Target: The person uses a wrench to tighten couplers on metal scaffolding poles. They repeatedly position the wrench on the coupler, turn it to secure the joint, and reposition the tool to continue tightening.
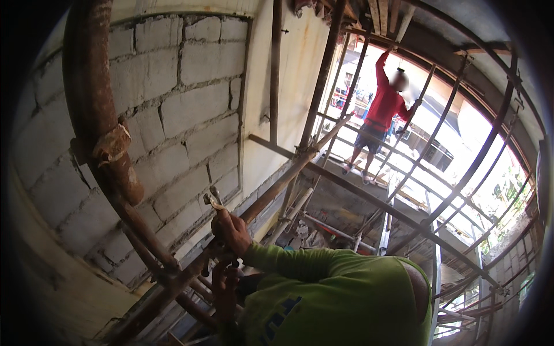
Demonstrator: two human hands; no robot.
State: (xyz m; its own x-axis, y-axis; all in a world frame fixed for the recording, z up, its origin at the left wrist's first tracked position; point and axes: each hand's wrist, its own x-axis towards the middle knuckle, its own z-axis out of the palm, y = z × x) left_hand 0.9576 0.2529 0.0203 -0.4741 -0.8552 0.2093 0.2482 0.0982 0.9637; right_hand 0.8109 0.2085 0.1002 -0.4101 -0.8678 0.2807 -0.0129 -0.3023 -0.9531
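Observation:
My right hand point(232, 230), in a green sleeve, is closed around a metal wrench point(216, 196), its forked end sticking up past the fingers. This hand is right against a rusty scaffold pipe point(274, 187) that slopes across the view. Just below it, my left hand point(225, 282) is in shadow with its fingers curled, close to a dark metal clamp point(206, 267) on the same pipe. What the left fingers grip is too dark to make out.
A thick rusty pipe point(89, 86) hangs at the left before a grey block wall point(196, 109). A person in red point(385, 106) stands on the scaffold at the far opening, one arm raised. Crossing scaffold pipes point(404, 222) fill the right; debris point(311, 239) lies below.

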